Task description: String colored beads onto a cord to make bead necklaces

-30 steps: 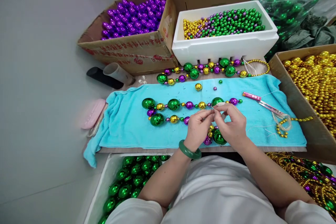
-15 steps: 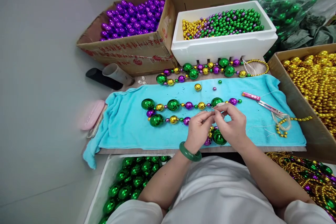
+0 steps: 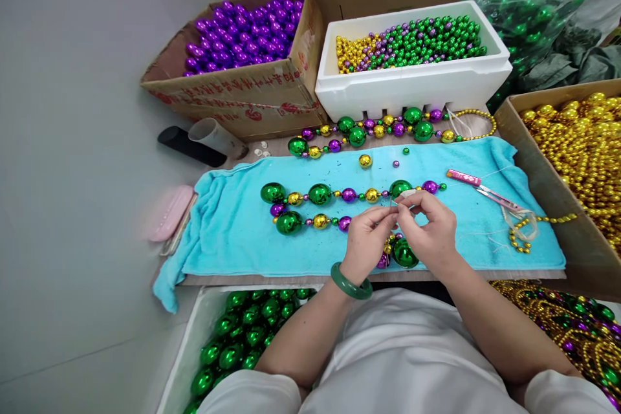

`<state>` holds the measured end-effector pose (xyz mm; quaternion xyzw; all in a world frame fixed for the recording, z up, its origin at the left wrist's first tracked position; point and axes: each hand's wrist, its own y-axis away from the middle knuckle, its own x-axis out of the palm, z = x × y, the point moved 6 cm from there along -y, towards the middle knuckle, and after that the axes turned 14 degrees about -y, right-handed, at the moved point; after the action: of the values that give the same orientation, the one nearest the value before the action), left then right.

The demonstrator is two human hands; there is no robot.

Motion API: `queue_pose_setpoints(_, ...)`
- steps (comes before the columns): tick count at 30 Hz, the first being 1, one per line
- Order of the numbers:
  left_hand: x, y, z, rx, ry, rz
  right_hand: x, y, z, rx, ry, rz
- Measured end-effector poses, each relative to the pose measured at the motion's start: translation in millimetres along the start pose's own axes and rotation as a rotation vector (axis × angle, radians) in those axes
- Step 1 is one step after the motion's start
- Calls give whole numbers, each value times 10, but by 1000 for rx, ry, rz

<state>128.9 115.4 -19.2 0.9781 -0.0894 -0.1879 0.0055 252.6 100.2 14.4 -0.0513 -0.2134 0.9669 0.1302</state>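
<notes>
Above the blue towel (image 3: pixel 233 249), my left hand (image 3: pixel 369 236) and my right hand (image 3: pixel 427 226) meet fingertip to fingertip. Both pinch a thin pale string (image 3: pixel 394 202); its fine detail is too small to make out. Under and around my hands lies a bead strand (image 3: pixel 320 194) of green, gold and purple balls, bent in a U open to the right. A big green bead (image 3: pixel 405 252) sits just below my right hand. My left wrist wears a green bangle (image 3: pixel 350 281). To the right lie pink-handled thread snips (image 3: pixel 499 196) beside a short gold bead chain (image 3: pixel 520 233).
Behind the towel stand a carton of purple beads (image 3: pixel 233 87) and a white foam box (image 3: pixel 412 81) of small beads. A finished-looking bead necklace (image 3: pixel 356 136) lies before them. At right is a carton of gold beads (image 3: pixel 543 259); a pink case (image 3: pixel 172 213) lies at left.
Both hands stay pinched together in almost the same spot, with only slight finger movement. The beads on the towel have not moved.
</notes>
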Motion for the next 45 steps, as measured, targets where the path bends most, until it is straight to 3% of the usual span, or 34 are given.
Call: queue_pose_setpoints(45,24,32,-110,125,-101,-52,-32,11,-6,-6,4,-12)
